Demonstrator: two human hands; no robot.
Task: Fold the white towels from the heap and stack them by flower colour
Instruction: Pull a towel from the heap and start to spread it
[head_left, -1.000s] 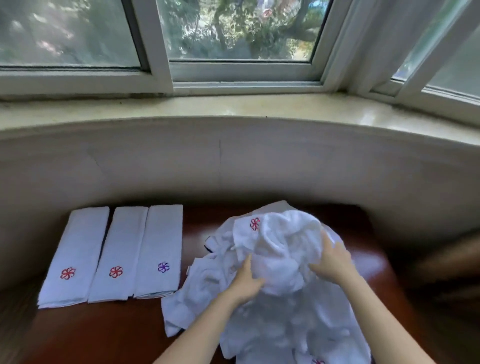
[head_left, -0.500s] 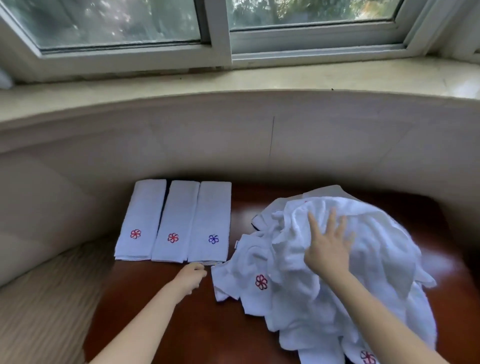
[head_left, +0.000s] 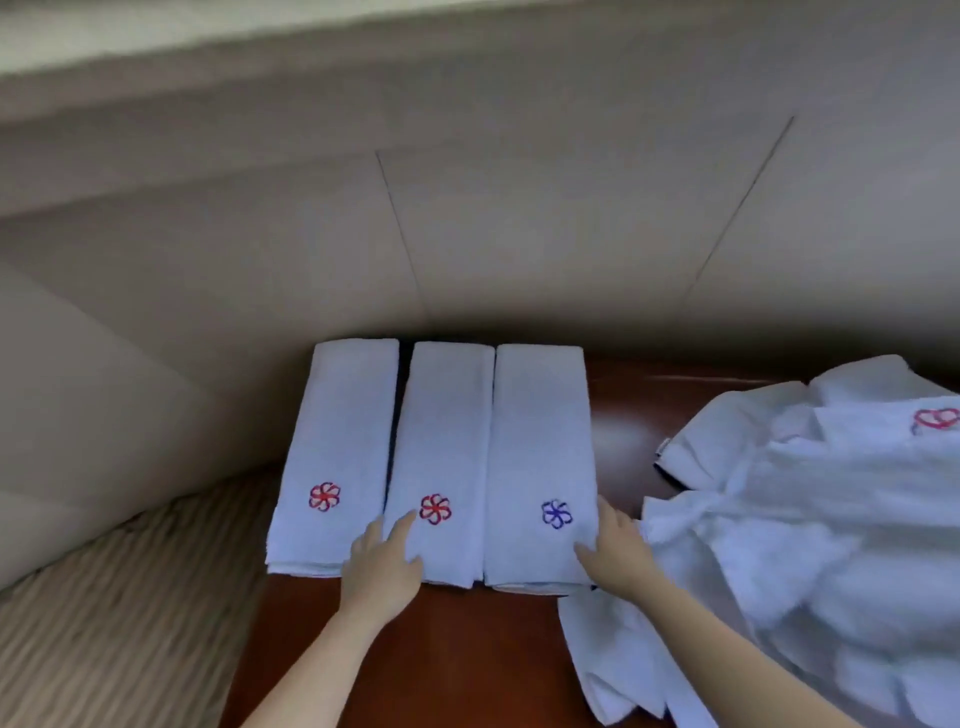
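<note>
**Hands at the folded row, heap off to the right**

On the dark wooden table, the largest thing seen is the heap of unfolded white towels, which lies just to the right of the right hand and is the nearer to that hand; how many towels it holds cannot be counted, though one red flower is shown on it. Ahead of both hands three folded towels are laid side by side, long axes running away from the person: a left red-flower towel, a middle red-flower towel, and a purple-flower towel. Two red flowers and one purple are thus counted.

The left hand is rested on the near end of the middle towel, fingers straight, nothing grasped. The right hand is laid against the purple towel's near right corner, fingers extended; no grasp is seen. The heap would be reached most readily by the right hand.
</note>
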